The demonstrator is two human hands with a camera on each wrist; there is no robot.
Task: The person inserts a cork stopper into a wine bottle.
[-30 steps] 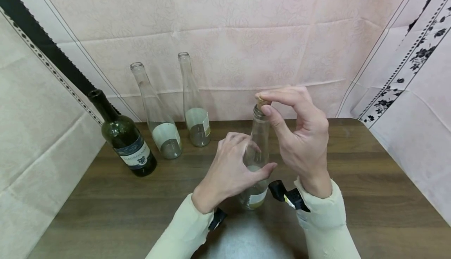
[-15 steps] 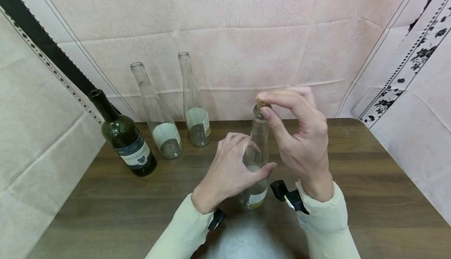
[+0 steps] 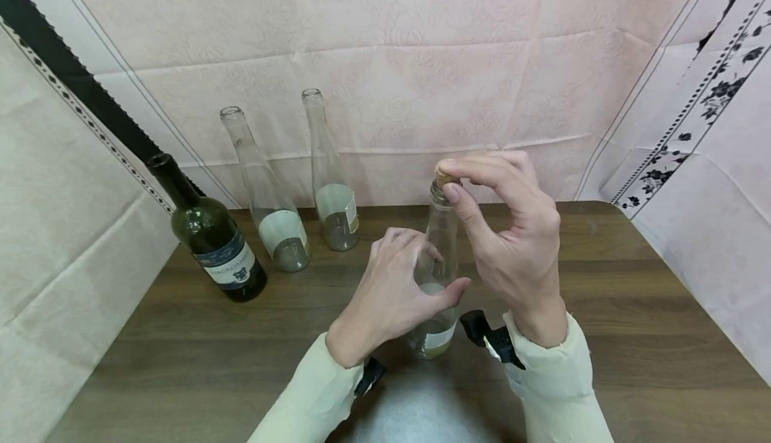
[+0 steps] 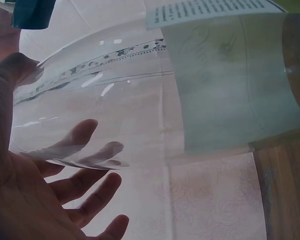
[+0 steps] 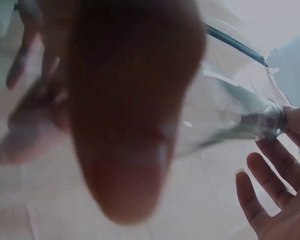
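Observation:
A clear glass bottle (image 3: 442, 229) stands upright in front of me, a pale label (image 4: 225, 85) on its lower part. My left hand (image 3: 397, 289) grips its body, thumb on the near side and fingers round the far side. At the top, my right hand (image 3: 518, 235) pinches a cork (image 3: 444, 175) between thumb and index finger, right at the bottle's mouth. The right wrist view has the bottle's neck (image 5: 262, 120) beside the right-hand fingers (image 5: 265, 175); a large blurred left thumb (image 5: 130, 165) covers much of the bottle there.
Two more clear bottles (image 3: 283, 229) (image 3: 334, 209) without corks stand at the back left of the wooden table (image 3: 632, 322). Left of them is a dark green wine bottle (image 3: 223, 249). Pale patterned cloth (image 3: 421, 95) hangs behind and at both sides.
My right hand has tipped slightly and the cork sits a little straighter over the bottle's mouth. The left hand and the other bottles hold their places.

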